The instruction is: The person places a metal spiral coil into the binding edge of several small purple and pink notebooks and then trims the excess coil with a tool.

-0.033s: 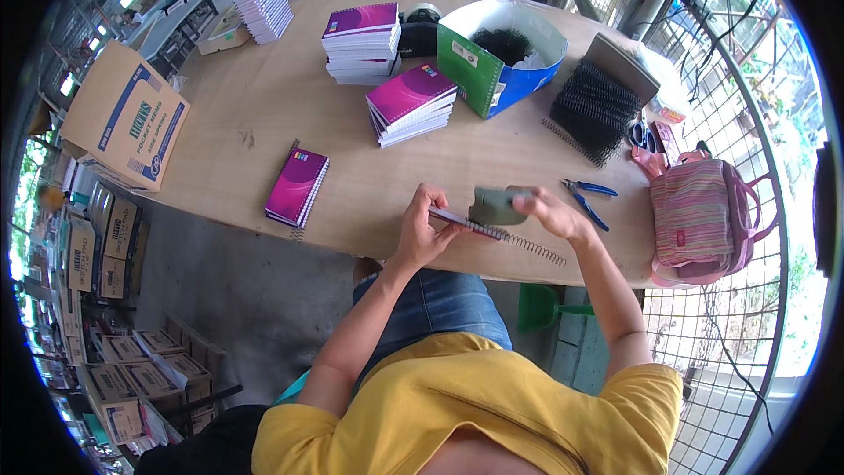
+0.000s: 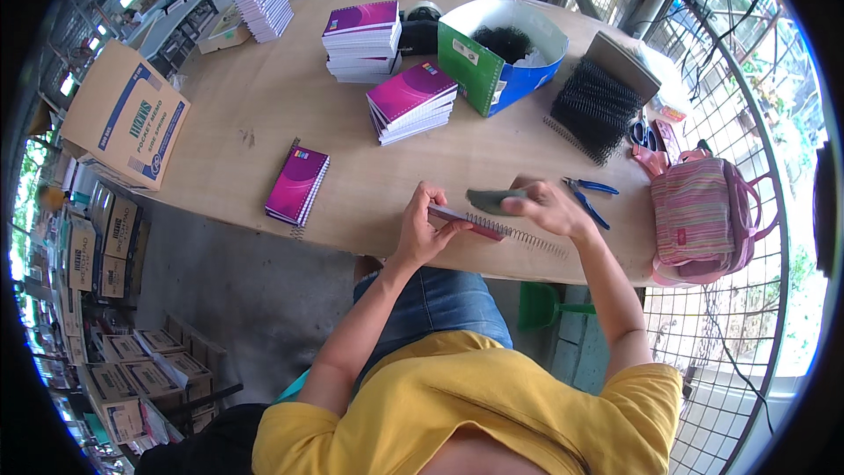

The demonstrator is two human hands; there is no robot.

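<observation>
My left hand (image 2: 424,227) grips a small notebook (image 2: 479,225) by its left end, tilted up on edge over the table's near edge. A wire spiral coil (image 2: 538,243) runs along the notebook's upper edge, its free end sticking out to the right. My right hand (image 2: 549,208), slightly blurred, holds a flat dark green piece (image 2: 494,202) against or just above the coil; whether it touches cannot be made out. Blue-handled pliers (image 2: 587,200) lie right of that hand. A purple notebook (image 2: 298,186) with a coil poking out at both ends lies to the left.
Stacks of purple notebooks (image 2: 411,95) stand mid-table, beside a green and blue open box (image 2: 470,79) holding black coils. More black coils (image 2: 594,105) lie farther right. A striped bag (image 2: 694,215) sits at the right edge, a cardboard carton (image 2: 123,119) at the left.
The green piece has tipped flatter and swung slightly left and down along the coil, with my right hand turning. My left hand and the notebook stay about where they were.
</observation>
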